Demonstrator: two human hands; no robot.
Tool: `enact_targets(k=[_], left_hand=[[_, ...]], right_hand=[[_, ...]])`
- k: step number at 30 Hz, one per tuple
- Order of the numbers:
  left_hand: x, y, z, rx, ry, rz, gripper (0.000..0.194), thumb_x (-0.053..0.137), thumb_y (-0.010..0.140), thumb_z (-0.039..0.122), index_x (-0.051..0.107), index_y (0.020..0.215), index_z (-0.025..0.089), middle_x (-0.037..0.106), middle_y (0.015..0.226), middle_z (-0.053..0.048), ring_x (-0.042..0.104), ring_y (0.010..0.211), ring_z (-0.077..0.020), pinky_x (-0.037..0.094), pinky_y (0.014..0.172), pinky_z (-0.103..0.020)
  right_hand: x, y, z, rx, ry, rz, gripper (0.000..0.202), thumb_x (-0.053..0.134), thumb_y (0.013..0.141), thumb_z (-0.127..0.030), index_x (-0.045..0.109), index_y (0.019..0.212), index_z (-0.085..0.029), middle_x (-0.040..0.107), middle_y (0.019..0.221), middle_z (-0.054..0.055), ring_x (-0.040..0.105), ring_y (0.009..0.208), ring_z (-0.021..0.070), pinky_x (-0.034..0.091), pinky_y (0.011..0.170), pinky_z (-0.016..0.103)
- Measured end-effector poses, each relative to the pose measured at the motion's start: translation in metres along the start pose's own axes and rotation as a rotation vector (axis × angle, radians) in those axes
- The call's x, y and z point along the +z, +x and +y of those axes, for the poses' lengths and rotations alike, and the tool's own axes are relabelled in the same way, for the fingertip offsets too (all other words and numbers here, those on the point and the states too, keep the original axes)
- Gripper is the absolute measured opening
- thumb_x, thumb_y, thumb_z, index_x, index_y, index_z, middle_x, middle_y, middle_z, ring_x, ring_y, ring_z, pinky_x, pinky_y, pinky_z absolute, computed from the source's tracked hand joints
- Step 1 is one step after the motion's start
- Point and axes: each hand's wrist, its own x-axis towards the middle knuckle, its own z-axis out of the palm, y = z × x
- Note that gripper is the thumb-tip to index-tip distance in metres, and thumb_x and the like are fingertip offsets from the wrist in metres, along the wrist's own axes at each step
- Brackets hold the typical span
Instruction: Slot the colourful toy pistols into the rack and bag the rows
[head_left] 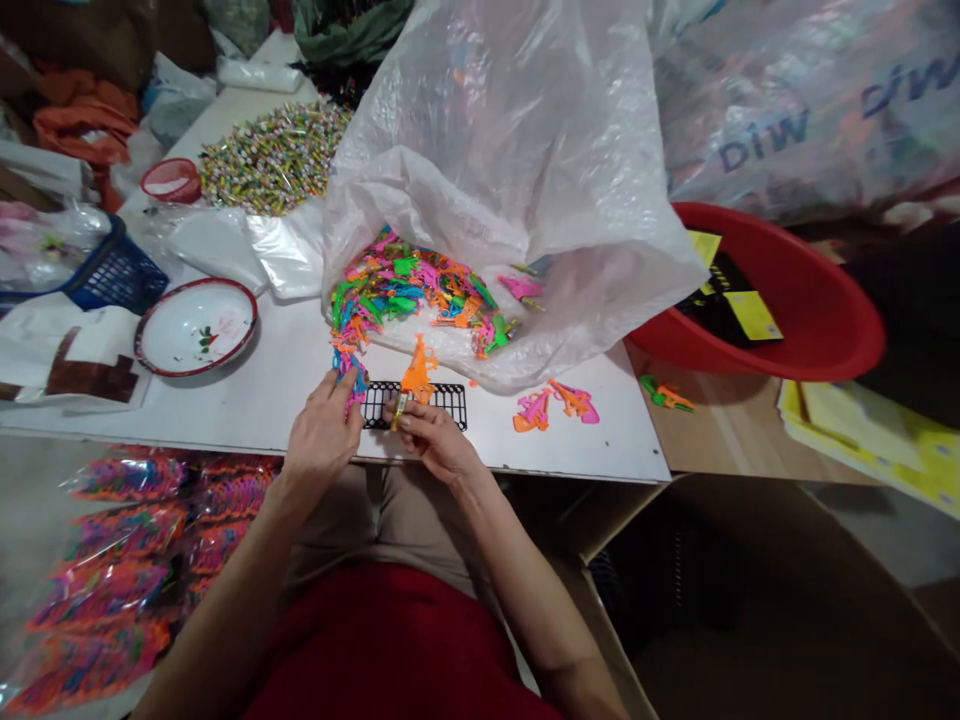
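Observation:
At the table's front edge, my left hand [324, 428] has its fingers closed over small blue and pink plastic pieces [349, 368]. My right hand [437, 438] pinches a short yellow-gold tube [399, 410] between thumb and fingers. The tube is held over a black plastic grid [451, 405] lying flat on the table, partly covered by both hands. Just behind the grid lies an orange toy gun [418, 372]. A heap of mixed bright plastic pieces [405, 280] spills from the mouth of a large clear plastic bag [525, 130].
Pink and orange toy guns [555, 405] lie to the right. A red basin [810, 290] holds black and yellow items. At left are an enamel plate [196, 325], a blue basket [124, 270] and a pile of small tubes [274, 155]. Filled bags [124, 580] lie below.

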Motion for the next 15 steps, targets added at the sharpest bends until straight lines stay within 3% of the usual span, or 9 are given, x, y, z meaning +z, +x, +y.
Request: enact_targets(k=[4, 10, 15], left_hand=[[-0.001, 0.001, 0.002, -0.019, 0.009, -0.021, 0.051, 0.040, 0.090, 0.026, 0.050, 0.137, 0.009, 0.052, 0.138, -0.020, 0.051, 0.127, -0.0305, 0.044, 0.105, -0.046], [-0.001, 0.001, 0.004, -0.021, 0.016, -0.023, 0.051, 0.040, 0.090, 0.026, 0.050, 0.137, 0.009, 0.052, 0.138, -0.020, 0.051, 0.127, -0.0303, 0.045, 0.105, -0.045], [0.000, 0.000, 0.005, -0.011, 0.008, -0.012, 0.051, 0.039, 0.090, 0.026, 0.051, 0.136, 0.007, 0.052, 0.137, -0.021, 0.051, 0.128, -0.0307, 0.043, 0.106, -0.045]], right_hand=[[-0.007, -0.009, 0.001, 0.047, -0.028, 0.063, 0.040, 0.083, 0.057, -0.038, 0.072, 0.088, -0.014, 0.067, 0.076, 0.003, 0.037, 0.049, 0.0040, 0.028, 0.045, 0.019], [-0.008, -0.012, -0.001, -0.172, -0.294, 0.055, 0.031, 0.075, 0.067, -0.036, 0.066, 0.090, -0.018, 0.065, 0.081, 0.002, 0.052, 0.062, 0.0104, 0.040, 0.054, 0.021], [-0.013, 0.005, 0.026, -0.238, -0.606, 0.094, 0.021, 0.059, 0.080, -0.033, 0.062, 0.092, -0.017, 0.060, 0.071, 0.000, 0.055, 0.063, 0.0140, 0.045, 0.061, 0.026]])
